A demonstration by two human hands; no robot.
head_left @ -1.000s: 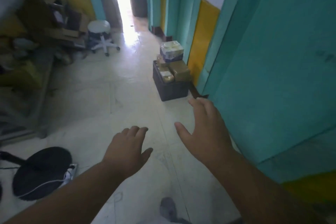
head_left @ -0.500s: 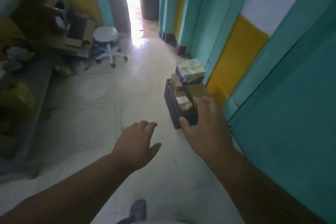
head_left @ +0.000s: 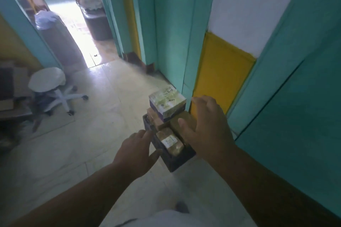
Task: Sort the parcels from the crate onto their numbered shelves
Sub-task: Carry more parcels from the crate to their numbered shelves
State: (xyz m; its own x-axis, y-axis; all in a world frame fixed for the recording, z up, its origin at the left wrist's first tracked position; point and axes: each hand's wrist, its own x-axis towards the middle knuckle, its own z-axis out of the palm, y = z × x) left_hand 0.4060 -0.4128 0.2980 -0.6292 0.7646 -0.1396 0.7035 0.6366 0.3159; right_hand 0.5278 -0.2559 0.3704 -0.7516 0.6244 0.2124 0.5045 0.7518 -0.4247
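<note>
On the pale tiled floor (head_left: pixel 114 97) beside the teal wall (head_left: pixel 295 97), a dark plastic crate (head_left: pixel 177 160) stands loaded with parcels. Topmost is a white-and-purple box wrapped in clear film (head_left: pixel 168 103), resting on brown paper-wrapped parcels; the nearest brown parcel with a white handwritten label (head_left: pixel 170 143) lies at the crate's front end. The left hand (head_left: pixel 136 153) reaches forward with fingers relaxed and spread, holding nothing, its fingertips near the crate's left rim. The right hand (head_left: pixel 206 127) hovers over the crate's right side, fingers extended and loose, also holding nothing; whether it touches the parcel beneath cannot be told. Further back on the left stands a white round stool on a wheeled base (head_left: pixel 49 88), and a doorway opens onto a bright passage.
</note>
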